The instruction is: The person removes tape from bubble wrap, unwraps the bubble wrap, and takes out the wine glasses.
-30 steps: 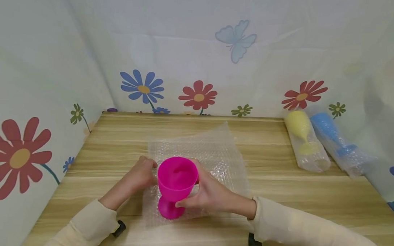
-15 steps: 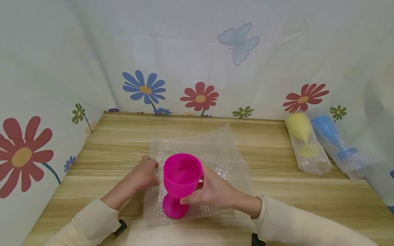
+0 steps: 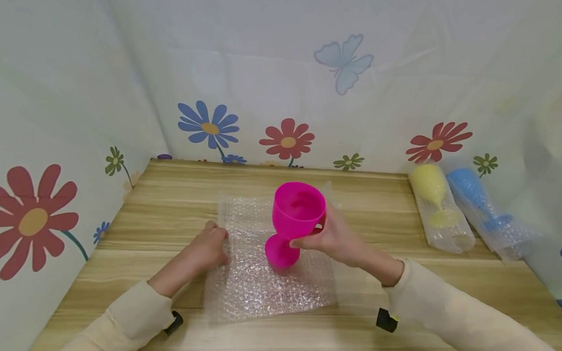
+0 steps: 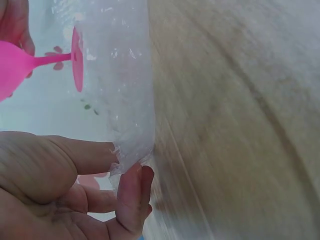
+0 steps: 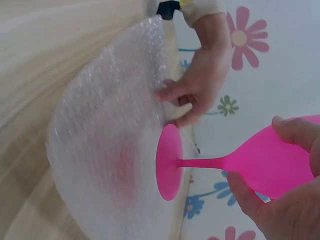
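Observation:
A bright pink plastic goblet point(image 3: 297, 211) is held by my right hand point(image 3: 336, 238), whose fingers and thumb wrap the lower bowl. In the right wrist view the goblet's round foot point(image 5: 169, 162) hangs just over a sheet of bubble wrap point(image 5: 112, 125), apart from it or barely touching; I cannot tell which. My left hand point(image 3: 209, 246) pinches the left edge of that bubble wrap between thumb and fingers, as the left wrist view shows. The sheet lies on the wooden table, its far right part hidden behind the goblet and right hand.
At the table's right side lie a yellow goblet point(image 3: 428, 186) and a blue goblet point(image 3: 468, 187), each rolled in bubble wrap. A white cloth point(image 3: 239, 58) printed with flowers and a butterfly rises behind the wood-grain table point(image 3: 179, 189) and along its sides.
My right hand has carried the pink goblet to the right and farther from me, over the bubble wrap. The left hand stays at the sheet's left edge.

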### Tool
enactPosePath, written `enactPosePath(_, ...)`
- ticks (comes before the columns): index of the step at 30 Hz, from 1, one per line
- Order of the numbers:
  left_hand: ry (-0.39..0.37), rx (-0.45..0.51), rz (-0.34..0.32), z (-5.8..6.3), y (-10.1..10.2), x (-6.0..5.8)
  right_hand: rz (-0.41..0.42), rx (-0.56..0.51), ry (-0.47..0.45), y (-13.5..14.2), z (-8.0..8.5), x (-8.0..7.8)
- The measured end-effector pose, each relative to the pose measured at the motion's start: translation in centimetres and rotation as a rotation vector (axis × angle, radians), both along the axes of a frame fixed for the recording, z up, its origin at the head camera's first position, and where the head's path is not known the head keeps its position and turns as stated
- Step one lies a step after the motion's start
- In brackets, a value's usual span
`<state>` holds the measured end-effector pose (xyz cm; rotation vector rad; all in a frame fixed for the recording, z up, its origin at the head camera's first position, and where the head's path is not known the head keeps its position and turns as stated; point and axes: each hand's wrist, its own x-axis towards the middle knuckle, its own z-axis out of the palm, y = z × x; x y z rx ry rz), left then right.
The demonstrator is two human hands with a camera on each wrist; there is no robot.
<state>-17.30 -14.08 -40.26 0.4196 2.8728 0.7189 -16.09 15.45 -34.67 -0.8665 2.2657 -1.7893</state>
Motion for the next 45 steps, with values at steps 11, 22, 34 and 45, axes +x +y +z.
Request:
enactPosePath(11, -0.038, -0.012, -0.001, 0.2, 0.2, 0.1, -0.091, 0.004, 0.01, 3.6, 2.0, -3.4)
enactPosePath(22, -0.046, -0.027, -0.003, 0.2, 0.1, 0.2, -0.155, -0.075, 0.014, 6.5, 2.6, -6.2)
enactPosePath(34, -0.058, -0.038, 0.029, 0.0, 0.3, 0.4, -0.264, -0.088, 0.05, 9.0, 4.0, -8.5)
enactPosePath(45, -0.081, -0.078, 0.048, 0.1, 0.2, 0.7, -0.342, -0.138, 0.039, 11.9, 3.0, -10.8)
